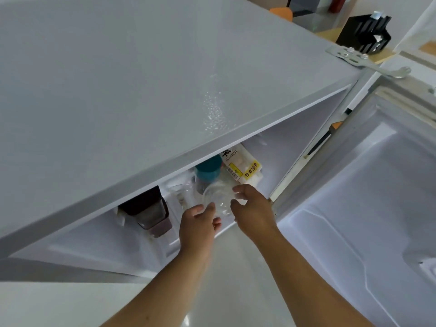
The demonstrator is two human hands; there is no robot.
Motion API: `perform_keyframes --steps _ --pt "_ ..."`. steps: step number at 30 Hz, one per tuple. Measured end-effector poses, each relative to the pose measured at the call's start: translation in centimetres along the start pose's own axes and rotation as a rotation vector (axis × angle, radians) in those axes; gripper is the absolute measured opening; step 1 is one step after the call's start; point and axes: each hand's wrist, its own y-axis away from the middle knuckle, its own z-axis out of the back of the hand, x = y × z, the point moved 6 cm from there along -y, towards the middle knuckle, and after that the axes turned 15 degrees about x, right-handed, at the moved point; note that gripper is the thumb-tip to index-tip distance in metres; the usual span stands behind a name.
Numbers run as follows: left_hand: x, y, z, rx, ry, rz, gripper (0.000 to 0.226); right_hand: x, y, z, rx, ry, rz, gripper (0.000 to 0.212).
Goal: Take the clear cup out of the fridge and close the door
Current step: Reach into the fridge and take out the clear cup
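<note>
Reaching into the open fridge (pixel 165 90) from below its grey top, both hands meet at the front edge of the shelf (pixel 226 228). The left hand (pixel 197 226) and right hand (pixel 251 208) cup the clear cup (pixel 217 197) between them, fingers curled against its sides. A teal-capped bottle (pixel 208 169) stands just behind it; the door (pixel 368 197) hangs open at right.

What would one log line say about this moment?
stage: lifting out | left hand: on clear cup | right hand: on clear cup | cup: at fridge opening | fridge door: open
</note>
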Motion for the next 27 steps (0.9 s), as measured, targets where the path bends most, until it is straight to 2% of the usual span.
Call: perform_keyframes --steps 3,5,8,11,13,16,19,21,24,25,27 --pt "1.9 -0.5 0.7 0.016 -0.007 0.088 0.058 -1.9 -0.9 -2.3 0.053 -0.036 -0.091 0.051" --pt "2.0 -0.4 1.6 -0.004 -0.068 0.077 0.063 -3.0 -1.3 -3.7 0.075 -0.008 -0.115 0.053" --pt "1.6 0.2 3.3 -0.068 -0.108 0.044 0.063 -4.1 -1.4 -5.4 0.102 -0.036 -0.114 0.048" --pt "1.5 0.6 4.4 -0.108 -0.201 0.025 0.046 -4.4 -1.5 -6.0 0.085 -0.076 -0.133 0.054" --pt "1.3 0.6 4.5 -0.102 -0.286 -0.003 0.040 -4.2 -1.4 -5.7 0.020 0.013 -0.090 0.055" --pt "0.6 -0.1 4.0 -0.056 -0.424 -0.041 0.047 -3.8 -1.1 -5.4 -0.053 0.102 -0.003 0.050" --pt "0.2 -0.9 3.7 -0.027 -0.510 -0.017 0.050 -3.6 -0.9 -6.1 -0.011 0.133 0.028 0.047" --pt "0.2 -1.3 3.9 -0.034 -0.520 0.011 0.051 -2.7 -0.2 -6.2 -0.031 0.293 0.122 0.048" --pt "0.3 -1.6 4.0 -0.043 -0.534 0.015 0.052 -1.4 0.9 -7.6 -0.024 0.773 0.399 0.047" --pt "0.4 -1.7 4.0 -0.044 -0.525 0.019 0.053 -1.5 1.0 -8.2 0.007 0.880 0.443 0.048" --pt "0.5 -1.6 4.0 -0.046 -0.535 0.023 0.055 -2.4 0.5 -8.8 0.098 0.992 0.394 0.053"
